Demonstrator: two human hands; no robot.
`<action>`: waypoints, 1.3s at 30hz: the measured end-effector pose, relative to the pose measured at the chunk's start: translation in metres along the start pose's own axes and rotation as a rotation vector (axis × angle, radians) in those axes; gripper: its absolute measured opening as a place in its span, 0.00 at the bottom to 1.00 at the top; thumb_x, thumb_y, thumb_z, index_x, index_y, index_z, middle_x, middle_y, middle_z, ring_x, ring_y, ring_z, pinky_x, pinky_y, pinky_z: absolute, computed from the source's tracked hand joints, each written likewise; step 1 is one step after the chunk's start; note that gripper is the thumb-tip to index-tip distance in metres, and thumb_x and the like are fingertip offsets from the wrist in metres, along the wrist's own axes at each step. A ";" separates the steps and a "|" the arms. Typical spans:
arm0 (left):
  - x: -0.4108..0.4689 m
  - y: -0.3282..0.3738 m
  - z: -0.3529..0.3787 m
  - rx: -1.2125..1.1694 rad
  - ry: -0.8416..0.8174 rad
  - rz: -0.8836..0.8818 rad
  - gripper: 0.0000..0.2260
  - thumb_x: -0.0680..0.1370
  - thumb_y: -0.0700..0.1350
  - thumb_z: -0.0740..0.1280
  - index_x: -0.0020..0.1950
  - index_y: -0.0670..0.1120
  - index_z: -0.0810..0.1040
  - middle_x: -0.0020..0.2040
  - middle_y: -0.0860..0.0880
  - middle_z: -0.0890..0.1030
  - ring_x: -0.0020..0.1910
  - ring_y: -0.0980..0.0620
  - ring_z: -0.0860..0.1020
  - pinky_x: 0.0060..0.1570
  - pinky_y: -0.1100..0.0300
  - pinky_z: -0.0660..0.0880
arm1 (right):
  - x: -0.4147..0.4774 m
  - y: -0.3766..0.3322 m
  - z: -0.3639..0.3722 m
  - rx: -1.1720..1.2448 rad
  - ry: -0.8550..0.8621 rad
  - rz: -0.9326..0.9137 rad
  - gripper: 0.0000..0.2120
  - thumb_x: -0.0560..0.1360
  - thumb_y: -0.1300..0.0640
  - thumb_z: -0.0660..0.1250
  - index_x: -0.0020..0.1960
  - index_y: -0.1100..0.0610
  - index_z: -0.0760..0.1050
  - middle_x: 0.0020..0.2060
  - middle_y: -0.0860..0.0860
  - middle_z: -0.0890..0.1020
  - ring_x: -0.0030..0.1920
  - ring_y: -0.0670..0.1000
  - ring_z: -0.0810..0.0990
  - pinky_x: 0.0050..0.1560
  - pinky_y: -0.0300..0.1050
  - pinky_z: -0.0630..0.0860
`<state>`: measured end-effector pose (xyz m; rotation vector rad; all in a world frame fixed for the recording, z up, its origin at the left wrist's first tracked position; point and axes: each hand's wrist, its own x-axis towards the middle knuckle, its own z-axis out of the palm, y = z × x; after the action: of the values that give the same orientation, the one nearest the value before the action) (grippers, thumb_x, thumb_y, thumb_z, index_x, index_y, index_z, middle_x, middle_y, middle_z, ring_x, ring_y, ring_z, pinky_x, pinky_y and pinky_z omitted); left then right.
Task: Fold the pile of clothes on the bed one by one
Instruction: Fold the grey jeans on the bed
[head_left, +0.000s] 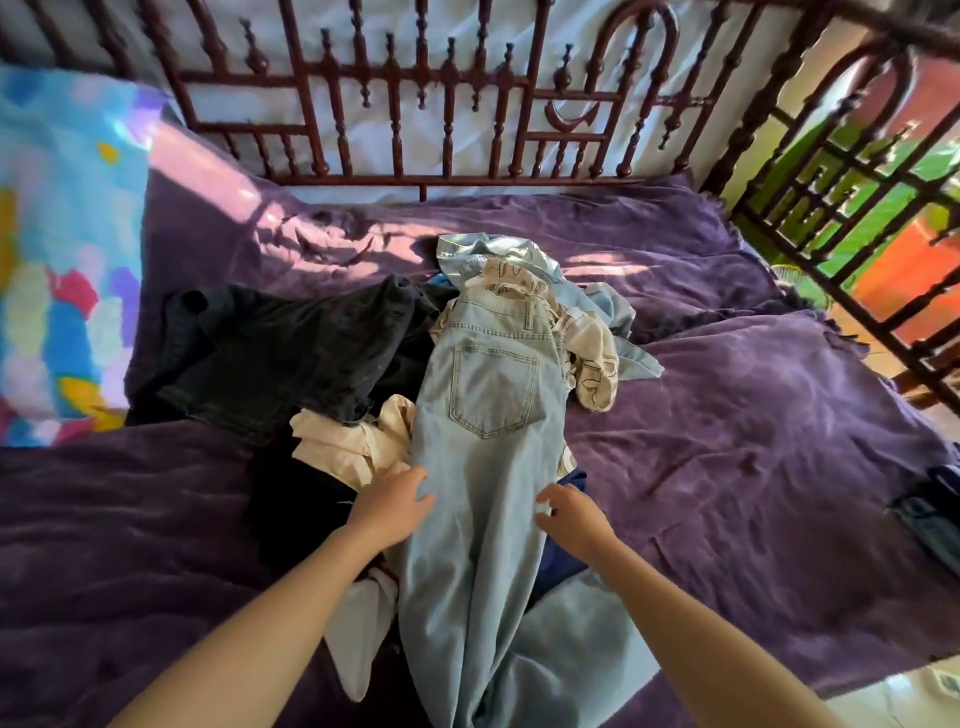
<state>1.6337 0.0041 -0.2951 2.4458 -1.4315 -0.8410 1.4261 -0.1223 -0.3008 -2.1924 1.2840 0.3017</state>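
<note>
Two bare forearms reach forward from the bottom edge. The left hand (392, 506) lies with loosely spread fingers on the left edge of the jeans (488, 415), not gripping. The right hand (574, 517) sits at the jeans' right edge with its fingers bent down onto the cloth; whether they pinch it cannot be told.

A purple bedspread (753, 415) covers the whole bed, with wide bare stretches to the right of the pile and at the near left. A dark red turned-wood headboard (415, 104) closes the far edge, and a matching side rail (831, 208) closes the right. A bright patchwork-print pillow (52, 260) fills the far left.

The pale blue jeans lie lengthwise down the middle, back pocket up, waistband far, legs running to the near edge. They rest on top of the pile. A black garment (291, 348) spreads to their left, a cream one (348, 447) just beside the left hand. A cream printed piece (592, 364) lies crumpled at the right of the waistband. Navy cloth (566, 551) peeks out under the right hand.
</note>
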 end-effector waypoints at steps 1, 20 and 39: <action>0.010 0.007 -0.001 -0.006 0.007 -0.013 0.19 0.80 0.49 0.57 0.71 0.46 0.66 0.68 0.46 0.67 0.67 0.46 0.66 0.63 0.54 0.66 | 0.011 0.007 -0.007 0.008 -0.003 0.002 0.17 0.78 0.55 0.62 0.66 0.57 0.71 0.63 0.55 0.73 0.61 0.54 0.74 0.55 0.44 0.71; 0.132 0.014 0.030 -0.230 0.120 -0.326 0.19 0.76 0.47 0.64 0.64 0.39 0.74 0.63 0.41 0.73 0.65 0.43 0.70 0.63 0.54 0.66 | 0.228 0.036 -0.073 0.447 0.037 0.219 0.27 0.76 0.61 0.63 0.72 0.58 0.59 0.58 0.58 0.76 0.42 0.53 0.74 0.45 0.47 0.72; 0.086 0.058 -0.030 -0.770 0.439 -0.324 0.14 0.79 0.44 0.63 0.64 0.40 0.73 0.60 0.43 0.76 0.59 0.47 0.74 0.57 0.59 0.67 | 0.118 -0.049 -0.055 0.606 0.150 -0.125 0.26 0.73 0.64 0.66 0.70 0.52 0.68 0.49 0.50 0.78 0.46 0.47 0.73 0.51 0.41 0.71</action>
<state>1.6401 -0.1025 -0.2785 2.0674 -0.4362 -0.6722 1.5236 -0.2212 -0.2932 -1.7784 1.1206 -0.2766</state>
